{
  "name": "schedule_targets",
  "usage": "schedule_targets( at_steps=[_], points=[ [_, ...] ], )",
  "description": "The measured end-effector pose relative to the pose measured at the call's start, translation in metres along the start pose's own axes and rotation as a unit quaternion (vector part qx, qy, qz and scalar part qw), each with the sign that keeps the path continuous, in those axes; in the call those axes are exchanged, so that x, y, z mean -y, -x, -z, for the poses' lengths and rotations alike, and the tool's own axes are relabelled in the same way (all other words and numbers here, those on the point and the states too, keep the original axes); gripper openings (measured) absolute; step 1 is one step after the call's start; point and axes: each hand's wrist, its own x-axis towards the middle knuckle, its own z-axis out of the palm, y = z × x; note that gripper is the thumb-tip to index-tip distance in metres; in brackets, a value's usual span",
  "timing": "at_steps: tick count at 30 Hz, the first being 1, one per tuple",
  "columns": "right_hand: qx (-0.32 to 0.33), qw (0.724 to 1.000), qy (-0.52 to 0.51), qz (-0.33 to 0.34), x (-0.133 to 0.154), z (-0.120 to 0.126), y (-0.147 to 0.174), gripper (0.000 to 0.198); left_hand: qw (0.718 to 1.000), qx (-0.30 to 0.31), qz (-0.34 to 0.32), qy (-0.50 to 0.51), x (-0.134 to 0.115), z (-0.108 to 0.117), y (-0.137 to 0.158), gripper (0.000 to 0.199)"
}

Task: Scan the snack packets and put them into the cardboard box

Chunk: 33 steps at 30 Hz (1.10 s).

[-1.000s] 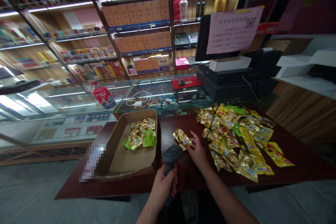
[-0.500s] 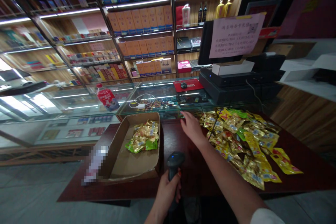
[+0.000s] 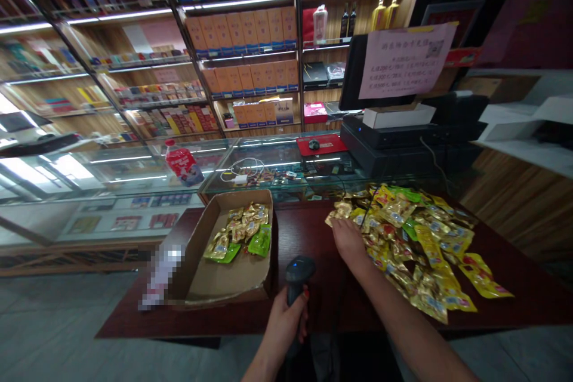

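Note:
My left hand (image 3: 286, 319) is wrapped round the grip of a black barcode scanner (image 3: 299, 271), its head raised above the front of the dark red table. At the left edge of a heap of gold, yellow and green snack packets (image 3: 430, 239), my right hand (image 3: 350, 242) has its fingers on a gold snack packet (image 3: 342, 210); the fingertips are partly hidden. Left of the scanner stands a shallow open cardboard box (image 3: 226, 289). Inside it lie several gold packets (image 3: 248, 221) and a couple of green packets (image 3: 260, 241).
A glass display counter (image 3: 268, 149) runs behind the table (image 3: 304, 227), bearing a red drink bottle (image 3: 183, 162), a white cable and a mouse (image 3: 313, 144) on a red mat. A monitor with a paper sign (image 3: 405, 62) stands at the right. A pixelated object lies left of the box.
My right hand has moved from over the table's back edge rightward and nearer, onto the heap's left edge. The packets in the box lie more spread out. The scanner stays in my left hand.

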Motion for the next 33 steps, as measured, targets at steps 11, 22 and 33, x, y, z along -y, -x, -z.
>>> schedule_targets(
  at_steps=[11,22,33],
  points=[
    [0.023,0.998,-0.054,-0.016,0.016,0.003,-0.024,0.052,1.0,-0.001,-0.006,-0.018,-0.004,-0.003,0.005,0.061],
    [-0.001,0.945,-0.31,-0.106,0.046,0.002,0.006,0.024,0.997,-0.059,-0.041,0.001,-0.001,0.01,0.006,0.061],
    [-0.055,0.8,-0.548,-0.239,0.058,-0.024,0.046,0.039,0.999,-0.019,-0.046,0.002,-0.02,0.01,0.012,0.063]
  ],
)
